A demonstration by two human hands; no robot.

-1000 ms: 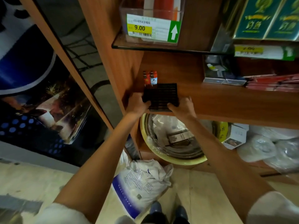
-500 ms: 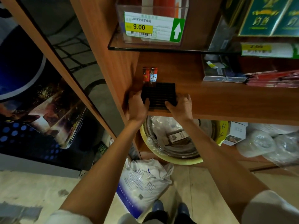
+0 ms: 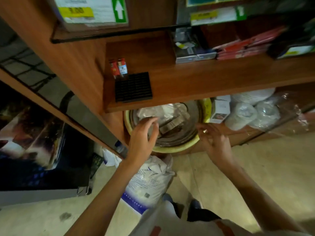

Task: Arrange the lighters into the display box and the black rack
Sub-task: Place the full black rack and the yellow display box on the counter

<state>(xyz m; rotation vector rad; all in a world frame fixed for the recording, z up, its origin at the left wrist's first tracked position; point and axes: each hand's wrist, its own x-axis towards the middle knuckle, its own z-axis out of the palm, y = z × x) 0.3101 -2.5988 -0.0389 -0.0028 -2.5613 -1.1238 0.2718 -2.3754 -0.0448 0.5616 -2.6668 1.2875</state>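
Head-worn camera looks forward and down, close to wooden shelf (image 3: 204, 82).

Under the wooden shelf (image 3: 204, 82) a yellow basin (image 3: 177, 148) holds crumpled plastic, beside a white sack (image 3: 150, 181) on the floor.

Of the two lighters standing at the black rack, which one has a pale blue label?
The right-hand lighter; the left lighter beside it is red all over.

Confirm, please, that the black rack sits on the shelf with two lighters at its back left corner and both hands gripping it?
Not the hands: in the head view, left hand and right hand are open below the shelf, clear of the black rack.
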